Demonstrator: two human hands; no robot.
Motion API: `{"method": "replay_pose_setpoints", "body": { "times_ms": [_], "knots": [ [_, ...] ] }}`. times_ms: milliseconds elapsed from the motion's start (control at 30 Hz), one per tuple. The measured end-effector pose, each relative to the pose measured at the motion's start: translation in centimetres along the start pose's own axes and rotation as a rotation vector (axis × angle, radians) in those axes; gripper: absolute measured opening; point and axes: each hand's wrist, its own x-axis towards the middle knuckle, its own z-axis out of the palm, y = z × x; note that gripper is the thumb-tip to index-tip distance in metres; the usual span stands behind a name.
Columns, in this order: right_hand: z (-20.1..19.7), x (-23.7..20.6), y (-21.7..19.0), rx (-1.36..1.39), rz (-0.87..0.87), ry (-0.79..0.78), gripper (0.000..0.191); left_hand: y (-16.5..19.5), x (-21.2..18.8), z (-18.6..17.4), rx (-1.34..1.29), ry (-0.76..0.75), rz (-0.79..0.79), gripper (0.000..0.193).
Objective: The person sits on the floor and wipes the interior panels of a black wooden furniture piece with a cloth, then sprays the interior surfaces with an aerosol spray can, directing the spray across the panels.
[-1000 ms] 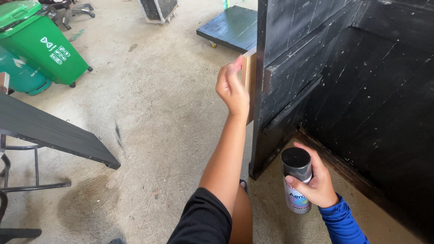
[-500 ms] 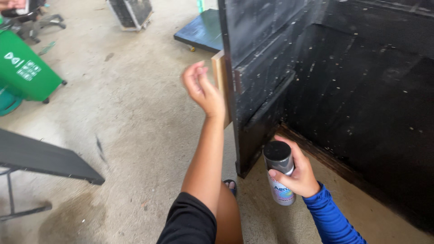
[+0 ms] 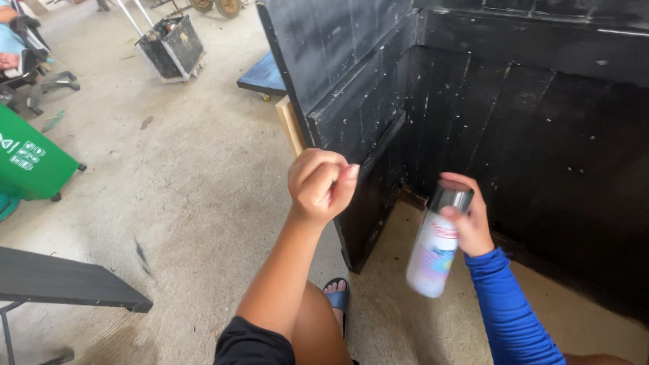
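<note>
Off the wood now. Left hand [image 3: 318, 184] away from the pale board edge [image 3: 291, 126] of the black panel structure [image 3: 473, 101], where half a second ago it pressed flat against that strip. Now curled into a loose fist in mid-air just in front of the panel's near corner, fingers folded in, thumb tip against the forefinger, nothing visibly held. No longer bracing the panel, by the look of it, so the structure stands on its own.

Right hand [image 3: 470, 226] wrapped around the spray can [image 3: 436, 243], gripping high near the dark cap. Can raised and swung since a second ago: then upright and low by the panel's foot, now lifted, tilted with the base toward the camera and blurred, likely mid-shake or mid-swing. Cap end close to the inner face of the panel, inside the corner.

Pose: left forearm bare, stretched up from the lap, wrist bent slightly inward. Right arm in a blue sleeve, elbow low, forearm angled up toward the panel's inside.

Sandalled foot [image 3: 336, 297] on the concrete floor [image 3: 169, 203] at the panel's base. Green bin [image 3: 30, 162] and dark wheeled crate [image 3: 169, 47] well away from the panel.
</note>
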Motion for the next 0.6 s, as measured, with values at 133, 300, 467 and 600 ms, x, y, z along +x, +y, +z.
{"method": "replay_pose_setpoints", "body": {
  "times_ms": [133, 300, 467, 600],
  "knots": [
    [2.2, -1.9, -5.8, 0.105, -0.106, -0.177, 0.08, 3.1, -0.4, 1.7, -0.247, -0.258, -0.347, 0.022],
    [4.0, -4.5, -11.1, 0.079, -0.333, -0.008, 0.084, 6.4, -5.9, 4.5, -0.667, -0.836, -0.769, 0.073],
    [4.5, -4.7, -11.6, 0.105, -0.198, 0.032, 0.084, 8.8, -13.5, 4.9, -1.1, -0.875, -0.983, 0.085],
    [5.4, -3.3, -7.5, 0.112, -0.138, 0.041, 0.077, 7.4, -15.1, 5.7, -0.998, -0.653, -1.147, 0.075]
  ]
}}
